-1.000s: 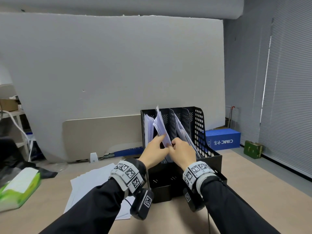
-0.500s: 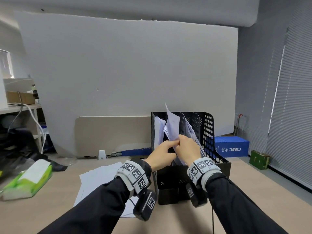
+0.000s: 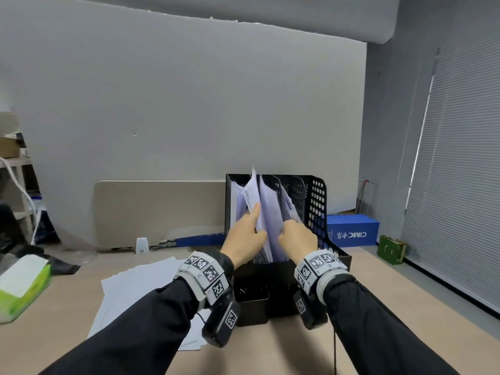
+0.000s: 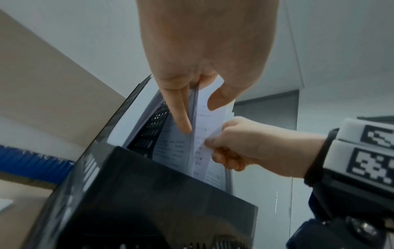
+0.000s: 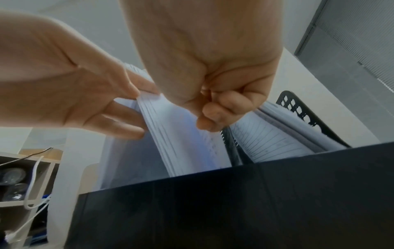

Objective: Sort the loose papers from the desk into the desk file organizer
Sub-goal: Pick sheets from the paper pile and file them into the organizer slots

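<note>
Two hands: both were at the black perforated plastic desk file organizer (image 3: 316, 201), centre of the head view, on the pale wooden counter (image 3: 392, 288).
Left hand (image 3: 244, 234): fingers nearly straight; in the left wrist view its fingers (image 4: 181, 116) and thumb bracketed a thick sheaf of white printed papers (image 3: 266, 209) standing in the organizer, holding the sheaf apart from its neighbours.
Right hand (image 3: 297, 235): fingers curled, pinching the near edge of one white sheet (image 4: 201, 134) at mid-height, just beside the left hand.
Papers' place: several sheaves stood upright or leaning in the slots; which slot the pinched sheet was in could not be told.
Remaining stack: loose white sheets (image 3: 140, 288) lay flat on the counter in the lower left of the frame, left of the organizer.
Handling: the sheets looked light, thin and floppy, likely to buckle if pushed from the top and to slip against each other. A pinch on the side edge, low down, with the other hand spreading the gap, seemed the soundest hold.
Risk: a corner could catch on a divider and crease.
Nearby: a green tissue pack (image 3: 23, 288) sat at the left edge.
</note>
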`<move>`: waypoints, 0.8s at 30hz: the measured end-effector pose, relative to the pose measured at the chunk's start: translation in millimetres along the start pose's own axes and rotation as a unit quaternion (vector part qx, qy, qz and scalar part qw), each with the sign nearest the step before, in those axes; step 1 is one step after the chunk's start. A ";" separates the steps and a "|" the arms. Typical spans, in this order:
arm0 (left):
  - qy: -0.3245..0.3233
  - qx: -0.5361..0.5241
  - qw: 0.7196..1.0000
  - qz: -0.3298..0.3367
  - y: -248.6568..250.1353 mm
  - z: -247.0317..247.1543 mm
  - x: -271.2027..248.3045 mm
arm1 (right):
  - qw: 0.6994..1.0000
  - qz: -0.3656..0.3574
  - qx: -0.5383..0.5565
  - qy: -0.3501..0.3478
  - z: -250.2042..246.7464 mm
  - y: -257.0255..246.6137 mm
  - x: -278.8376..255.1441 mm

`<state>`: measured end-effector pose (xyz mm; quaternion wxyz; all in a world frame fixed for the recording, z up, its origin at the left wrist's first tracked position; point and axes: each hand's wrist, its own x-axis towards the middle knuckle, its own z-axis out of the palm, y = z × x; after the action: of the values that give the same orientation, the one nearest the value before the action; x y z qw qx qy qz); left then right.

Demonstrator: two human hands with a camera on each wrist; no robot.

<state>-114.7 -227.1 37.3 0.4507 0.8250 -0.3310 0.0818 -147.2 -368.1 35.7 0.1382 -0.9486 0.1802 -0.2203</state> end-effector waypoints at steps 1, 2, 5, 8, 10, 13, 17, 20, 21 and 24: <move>0.009 0.014 1.000 0.012 0.1 -2.1 -1.2 | 1.000 -0.009 0.013 -0.003 2.9 -4.0 0.3; 0.009 0.023 1.000 0.020 0.3 -4.1 -1.9 | 0.999 -0.015 0.030 -0.004 6.3 -9.0 1.1; -0.004 0.020 0.999 0.025 1.1 -7.3 -2.2 | 0.997 -0.012 0.072 0.001 14.5 -21.9 3.8; -0.040 0.023 0.999 0.014 0.5 -5.8 -3.3 | 0.996 0.010 0.080 -0.028 18.5 -22.3 4.0; -0.065 0.013 0.998 0.014 -0.4 -3.7 -6.1 | 0.996 0.018 0.082 -0.028 19.8 -18.1 2.0; -0.076 0.016 0.997 0.023 -2.0 -2.2 -10.0 | 0.997 0.009 0.076 0.014 15.6 -13.7 -4.1; -0.061 0.013 0.997 0.056 -3.7 -3.7 -14.7 | 0.988 -0.014 0.114 0.105 3.6 -15.9 -9.5; -0.047 0.017 0.997 0.057 -7.3 -10.6 -21.3 | 0.974 -0.034 0.144 0.172 -1.0 -27.9 -13.8; -0.051 0.010 0.998 0.043 -7.5 -14.7 -23.6 | 0.970 -0.043 0.150 0.186 -1.3 -33.2 -15.1; -0.070 -0.016 0.997 0.005 -15.2 -29.9 -32.3 | 0.971 -0.065 0.156 0.171 0.7 -54.9 -21.3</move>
<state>-125.2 -182.3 30.3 0.4390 0.8200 -0.3667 0.0209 -149.3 -310.2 45.9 0.2370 -0.8732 0.1030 -0.4132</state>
